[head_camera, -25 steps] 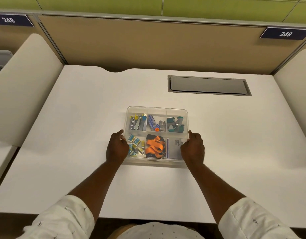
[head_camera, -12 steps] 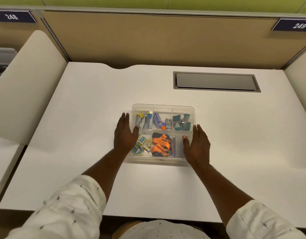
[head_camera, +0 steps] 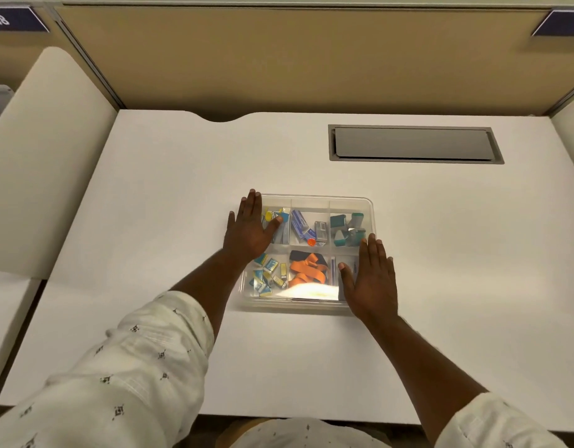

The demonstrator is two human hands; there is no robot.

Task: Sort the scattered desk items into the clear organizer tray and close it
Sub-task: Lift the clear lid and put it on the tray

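The clear organizer tray (head_camera: pixel 369 205) sits mid-desk with its transparent lid on, split into several compartments. Inside lie an orange lanyard (head_camera: pixel 306 270), small blue-and-yellow boxes (head_camera: pixel 268 274), teal clips (head_camera: pixel 347 227) and blue items (head_camera: pixel 299 223). My left hand (head_camera: pixel 250 229) lies flat, fingers spread, on the lid's far left part. My right hand (head_camera: pixel 371 279) lies flat on the near right part, fingers pointing away. Neither hand grips anything.
A grey cable hatch (head_camera: pixel 415 143) is set into the white desk (head_camera: pixel 150 221) at the back right. Beige partition walls close the desk at the back and at both sides. The near desk edge runs just above my sleeves.
Both hands went from gripping the tray's sides to lying flat on top of the lid. My left hand slid further away along the left edge.
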